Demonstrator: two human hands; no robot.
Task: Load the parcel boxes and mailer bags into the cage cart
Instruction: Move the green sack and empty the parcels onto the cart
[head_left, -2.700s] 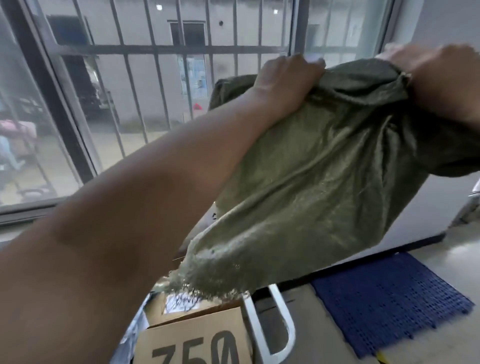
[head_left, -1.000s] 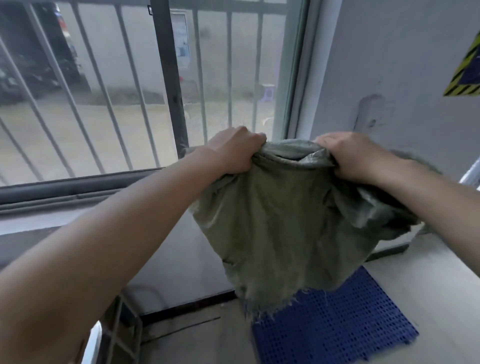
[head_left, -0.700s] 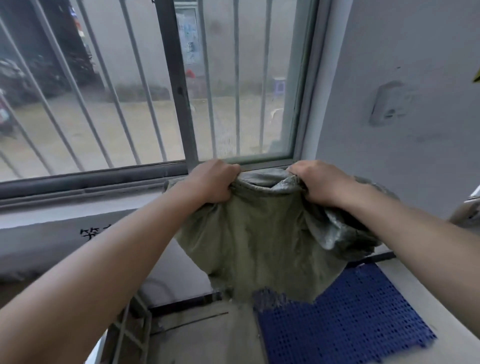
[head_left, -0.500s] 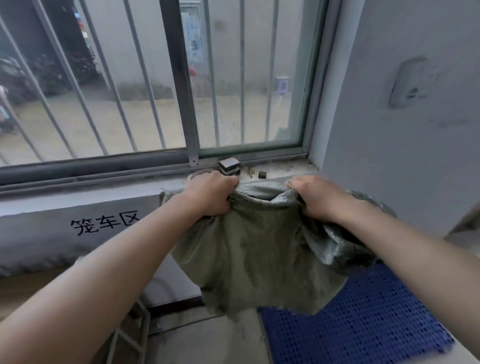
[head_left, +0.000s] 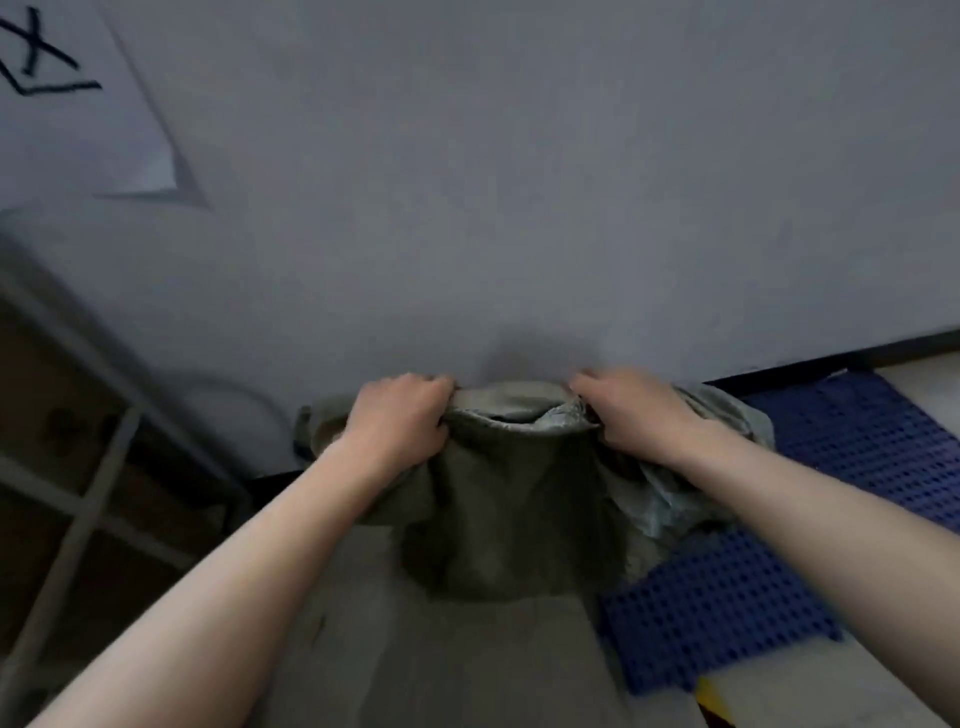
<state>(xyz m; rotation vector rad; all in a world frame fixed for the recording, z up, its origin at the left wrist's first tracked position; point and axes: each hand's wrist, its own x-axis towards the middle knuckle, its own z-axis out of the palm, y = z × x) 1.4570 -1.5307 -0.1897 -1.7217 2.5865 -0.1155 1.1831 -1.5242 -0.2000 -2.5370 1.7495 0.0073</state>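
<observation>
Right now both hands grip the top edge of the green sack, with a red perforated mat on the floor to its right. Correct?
Only the colour is wrong: the head view shows a blue perforated mat, not red. The left hand and right hand do grip the top edge of the green sack.

A grey wall (head_left: 519, 182) is recorded across the upper field, with a white paper sign (head_left: 78, 119) bearing black strokes fixed at its upper left, a black skirting strip (head_left: 883, 347) run along its base at right, and a blue perforated mat (head_left: 857, 457) laid on the concrete floor (head_left: 467, 665) against that strip.
</observation>
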